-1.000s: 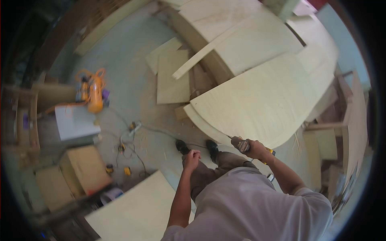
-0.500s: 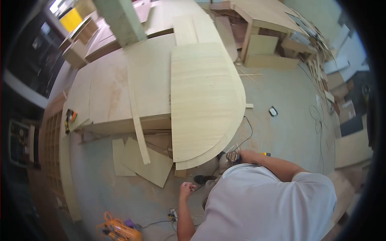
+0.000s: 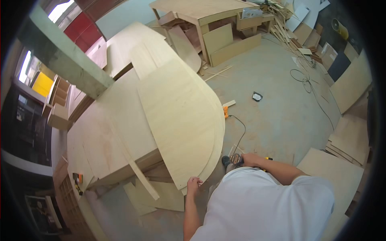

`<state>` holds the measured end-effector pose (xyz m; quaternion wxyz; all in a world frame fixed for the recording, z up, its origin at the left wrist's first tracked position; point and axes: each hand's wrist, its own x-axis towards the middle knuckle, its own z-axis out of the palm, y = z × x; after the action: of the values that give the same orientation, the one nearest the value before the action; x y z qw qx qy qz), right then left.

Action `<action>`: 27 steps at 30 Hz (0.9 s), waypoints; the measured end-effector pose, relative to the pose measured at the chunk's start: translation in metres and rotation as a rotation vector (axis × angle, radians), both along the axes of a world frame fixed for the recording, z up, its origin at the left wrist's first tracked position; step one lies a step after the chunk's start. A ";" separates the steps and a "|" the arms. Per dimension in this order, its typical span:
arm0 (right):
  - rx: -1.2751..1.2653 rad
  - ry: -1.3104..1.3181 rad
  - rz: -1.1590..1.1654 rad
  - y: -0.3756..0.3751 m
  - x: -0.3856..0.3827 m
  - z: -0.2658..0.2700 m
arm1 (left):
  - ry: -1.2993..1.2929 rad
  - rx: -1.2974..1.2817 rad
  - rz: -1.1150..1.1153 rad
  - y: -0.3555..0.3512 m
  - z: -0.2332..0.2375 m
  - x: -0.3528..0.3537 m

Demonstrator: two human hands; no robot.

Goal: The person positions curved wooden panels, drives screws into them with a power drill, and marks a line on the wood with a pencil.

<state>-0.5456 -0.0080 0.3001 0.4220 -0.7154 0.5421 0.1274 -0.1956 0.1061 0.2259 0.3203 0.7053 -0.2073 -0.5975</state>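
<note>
My left hand (image 3: pixel 194 183) is at the near corner of a pale plywood panel (image 3: pixel 181 108) with a rounded end, its fingers curled together. What they hold, if anything, I cannot make out. The panel lies on a slightly larger curved sheet (image 3: pixel 212 162), whose edge shows beneath it. Down by my right side, my right hand (image 3: pixel 251 160) is wrapped round a black-and-yellow power tool (image 3: pixel 237 160). Most of that tool's body is hidden by the hand and forearm. An orange corded tool (image 3: pixel 226 112) shows partly at the panel's curved edge.
A long wood strip (image 3: pixel 138 176) lies across the wide board platform (image 3: pixel 94 144). A concrete pillar (image 3: pixel 68 60) rises behind it. Loose plywood offcuts (image 3: pixel 136 201) lie below. On the floor are a small black-and-white object (image 3: pixel 257 96) and a cable (image 3: pixel 305 80). Boards (image 3: pixel 337 176) lean at right.
The view has turned and come nearer the panel. My left hand has moved up from over the floor to the panel's near corner. My right hand still grips the power tool.
</note>
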 end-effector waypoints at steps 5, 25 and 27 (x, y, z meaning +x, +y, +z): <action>0.069 0.065 0.064 -0.021 -0.015 -0.029 | 0.067 0.018 -0.084 -0.012 -0.016 -0.027; 0.439 0.361 -0.592 0.042 -0.136 -0.164 | -0.074 0.147 -0.029 -0.021 0.005 0.000; 0.400 0.313 -0.586 0.048 -0.122 -0.175 | -0.055 0.158 -0.044 -0.020 0.001 0.004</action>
<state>-0.6679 0.0403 0.1249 0.4840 -0.4057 0.7457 0.2122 -0.1918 0.0860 0.2267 0.2446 0.7398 -0.1835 -0.5993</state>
